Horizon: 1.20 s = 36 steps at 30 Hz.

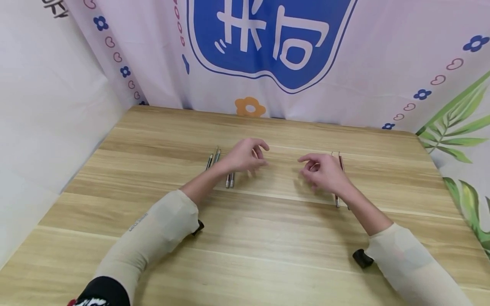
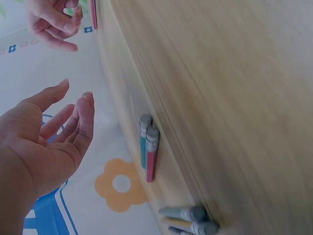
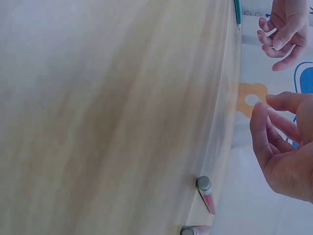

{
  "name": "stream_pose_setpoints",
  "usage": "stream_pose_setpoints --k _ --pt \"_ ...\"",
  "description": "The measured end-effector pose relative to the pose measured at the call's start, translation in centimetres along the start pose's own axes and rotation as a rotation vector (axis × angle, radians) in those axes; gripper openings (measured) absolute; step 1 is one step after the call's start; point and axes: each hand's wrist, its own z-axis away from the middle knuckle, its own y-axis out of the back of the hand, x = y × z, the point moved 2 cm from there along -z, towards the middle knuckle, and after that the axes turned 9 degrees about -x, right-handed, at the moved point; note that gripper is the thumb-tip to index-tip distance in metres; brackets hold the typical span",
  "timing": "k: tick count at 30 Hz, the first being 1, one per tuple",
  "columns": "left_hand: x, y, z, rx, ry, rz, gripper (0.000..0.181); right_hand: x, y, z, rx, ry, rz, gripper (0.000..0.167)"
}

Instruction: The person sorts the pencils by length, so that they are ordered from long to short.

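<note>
My left hand (image 1: 246, 155) hovers above the wooden table with loosely bent fingers and holds nothing. Under and beside its wrist lie several pencils (image 1: 210, 161); the left wrist view shows a red pencil (image 2: 151, 159) against a green one, with more pencils (image 2: 183, 213) lower down. My right hand (image 1: 323, 172), also empty, is raised over the table facing the left, its thumb and fingers loosely curved. Partly hidden behind it are two dark red pencils (image 1: 341, 162). In the right wrist view, a red pencil (image 3: 207, 197) shows its metal end near the table's edge.
The wooden table (image 1: 245, 238) reaches back to a pale printed cloth (image 1: 160, 63) with a blue emblem and an orange flower. A white wall covering (image 1: 38, 127) stands at the left, and a leaf-patterned one (image 1: 463, 170) at the right.
</note>
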Motion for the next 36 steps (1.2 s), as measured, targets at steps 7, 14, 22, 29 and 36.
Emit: stream_pose_setpoints --k 7,14,22,29,36 --pt "-0.9 1.0 0.6 0.029 -0.005 0.018 0.046 -0.4 -0.4 -0.3 -0.009 0.003 0.004 0.035" --pt "-1.5 2.1 1.4 0.075 -0.011 0.022 0.044 -1.1 -1.1 -1.0 -0.029 0.001 -0.010 0.035" --pt "-1.9 3.2 2.2 0.114 0.012 0.014 0.045 -1.5 -1.8 -1.7 -0.037 0.011 -0.018 0.034" --pt "-2.3 3.8 2.5 0.139 0.004 0.002 0.042 -2.0 -2.1 -2.0 -0.044 0.030 -0.027 0.035" --pt "-2.8 4.6 3.0 0.169 0.013 0.005 0.044 -2.3 -2.5 -2.3 -0.048 0.042 -0.032 0.035"
